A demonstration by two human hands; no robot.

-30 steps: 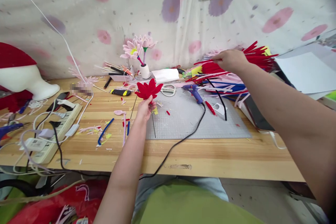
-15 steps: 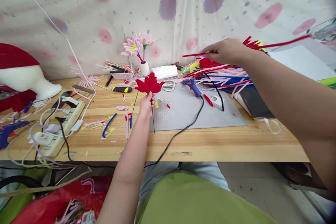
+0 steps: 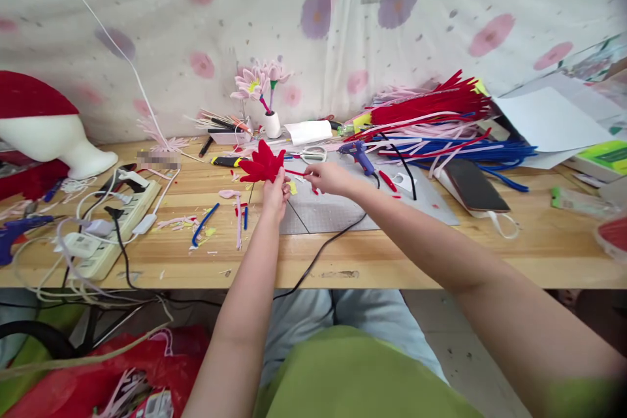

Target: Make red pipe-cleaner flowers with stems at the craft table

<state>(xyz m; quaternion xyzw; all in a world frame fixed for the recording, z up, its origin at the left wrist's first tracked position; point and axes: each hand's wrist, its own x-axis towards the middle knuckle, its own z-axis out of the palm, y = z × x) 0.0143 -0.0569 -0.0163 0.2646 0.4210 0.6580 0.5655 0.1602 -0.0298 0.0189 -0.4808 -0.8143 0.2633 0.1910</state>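
Observation:
My left hand (image 3: 277,196) pinches a red pipe-cleaner flower (image 3: 262,163) just below its petals, and the bloom tilts to the left. Its thin dark stem slants down to the right over the grey cutting mat (image 3: 337,217). Between finger and thumb, my right hand (image 3: 323,177) has a red pipe cleaner (image 3: 295,172), whose end reaches the base of the flower. Whether that end touches the flower I cannot tell. Behind my right hand lie a blue glue gun (image 3: 361,158) and white-handled scissors (image 3: 313,155).
Bundles of red pipe cleaners (image 3: 435,108) and blue pipe cleaners (image 3: 490,151) lie at the back right by a phone (image 3: 473,186). Pink flowers stand in a white vase (image 3: 272,124). A power strip (image 3: 120,228) with tangled cables sits left. The glue gun's black cord (image 3: 326,245) crosses the front.
My right hand has come from the bundles at the back right to the flower, bringing the red pipe cleaner. The flower in my left hand has tipped to the left.

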